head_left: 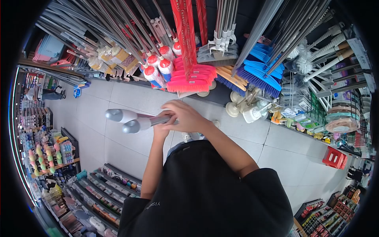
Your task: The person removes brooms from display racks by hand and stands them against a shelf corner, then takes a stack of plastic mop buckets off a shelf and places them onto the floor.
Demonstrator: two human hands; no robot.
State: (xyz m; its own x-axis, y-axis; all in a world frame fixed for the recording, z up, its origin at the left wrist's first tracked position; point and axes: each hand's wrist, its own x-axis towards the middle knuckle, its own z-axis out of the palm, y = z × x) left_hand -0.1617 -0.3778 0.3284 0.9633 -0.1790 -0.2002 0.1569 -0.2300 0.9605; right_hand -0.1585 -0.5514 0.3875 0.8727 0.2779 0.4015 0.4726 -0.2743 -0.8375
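Two metal poles with white grips and rounded grey end caps (132,125) point to the left in front of my body. My left hand (161,129) is closed round the poles from below, just behind the white grips. Over the top lies my right hand (182,114), fingers curled on the same poles and overlapping the left hand. The far ends of the poles are hidden behind my hands. Beyond them, pink broom heads (191,79) and blue broom heads (262,67) stand on the rack.
White plungers (233,108) sit low along the rack's edge. Red-capped bottles (156,69) stand left of the pink brooms. A shelf of small packaged goods (98,197) is at lower left. A red plastic stool (334,158) stands on the tiled floor (241,138) at right.
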